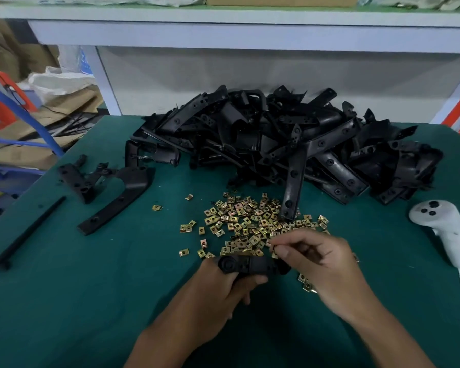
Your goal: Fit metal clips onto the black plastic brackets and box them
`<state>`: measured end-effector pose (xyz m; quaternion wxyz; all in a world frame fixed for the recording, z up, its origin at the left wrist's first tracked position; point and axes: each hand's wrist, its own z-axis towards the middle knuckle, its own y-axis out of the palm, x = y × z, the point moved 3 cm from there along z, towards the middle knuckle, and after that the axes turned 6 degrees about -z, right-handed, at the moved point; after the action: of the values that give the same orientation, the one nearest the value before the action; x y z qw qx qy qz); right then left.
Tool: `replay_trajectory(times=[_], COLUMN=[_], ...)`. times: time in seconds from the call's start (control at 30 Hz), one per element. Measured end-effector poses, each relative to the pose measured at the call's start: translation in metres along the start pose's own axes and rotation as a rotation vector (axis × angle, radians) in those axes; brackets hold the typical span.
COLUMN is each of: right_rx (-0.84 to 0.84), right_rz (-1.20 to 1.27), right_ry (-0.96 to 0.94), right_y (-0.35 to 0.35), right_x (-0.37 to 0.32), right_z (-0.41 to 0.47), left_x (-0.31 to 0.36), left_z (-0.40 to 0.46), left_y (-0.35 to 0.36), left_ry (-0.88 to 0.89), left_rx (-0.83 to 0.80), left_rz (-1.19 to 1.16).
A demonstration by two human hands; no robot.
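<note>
My left hand (223,290) grips a black plastic bracket (252,264) low over the green table, its round boss facing up. Just right of it, my right hand (322,264) pinches a small brass-coloured metal clip (274,251) between thumb and fingertips, close to the bracket's right end. A loose heap of metal clips (247,219) lies right behind both hands. Behind that, a big pile of black brackets (290,139) fills the back of the table.
Two loose black brackets (117,195) and a long black strip (27,232) lie on the left of the green table (77,301). A white handheld controller (446,229) rests at the right edge. A white shelf frame (250,33) stands behind the table.
</note>
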<state>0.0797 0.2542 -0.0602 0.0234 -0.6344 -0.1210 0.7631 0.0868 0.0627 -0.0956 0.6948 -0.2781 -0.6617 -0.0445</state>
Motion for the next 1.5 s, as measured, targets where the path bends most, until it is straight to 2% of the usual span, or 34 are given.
replay_trajectory(times=[0.53,0.97,1.03,1.1,1.13,1.2,1.27,1.37,1.5], right_rx=[-0.093,-0.143,-0.091,-0.048,-0.073,-0.155,-0.167,-0.142,-0.113], right_rz=[-0.192,-0.130,-0.224,-0.512,-0.658,-0.867,-0.963,-0.945,-0.914], right_ry=[-0.007,-0.059,-0.062,-0.110,-0.135,-0.184,-0.254,-0.321,-0.296], right_y=[-0.006,0.004,0.003,0.005,0.009,0.016,0.019,0.021,0.019], right_x=[0.005,0.019,0.027,0.036,0.039,0.045,0.045,0.038,0.037], right_z=[-0.002,0.000,0.002,0.002,0.001,-0.001,-0.001,0.000,0.000], left_x=[-0.005,-0.002,-0.002,-0.004,-0.005,-0.006,-0.006,-0.007,-0.009], left_z=[0.002,0.003,0.006,0.008,0.007,0.004,0.004,0.006,0.008], left_y=[0.002,0.000,-0.007,-0.023,-0.031,-0.037,-0.033,-0.020,-0.007], left_ry=[0.010,-0.042,-0.076,-0.066,-0.047,-0.012,-0.007,-0.027,-0.057], left_rx=[-0.019,0.028,0.177,0.413,0.502,0.573,0.552,0.485,0.342], left_rz=[-0.006,-0.279,-0.315,-0.348,-0.397,-0.486,-0.482,-0.451,-0.473])
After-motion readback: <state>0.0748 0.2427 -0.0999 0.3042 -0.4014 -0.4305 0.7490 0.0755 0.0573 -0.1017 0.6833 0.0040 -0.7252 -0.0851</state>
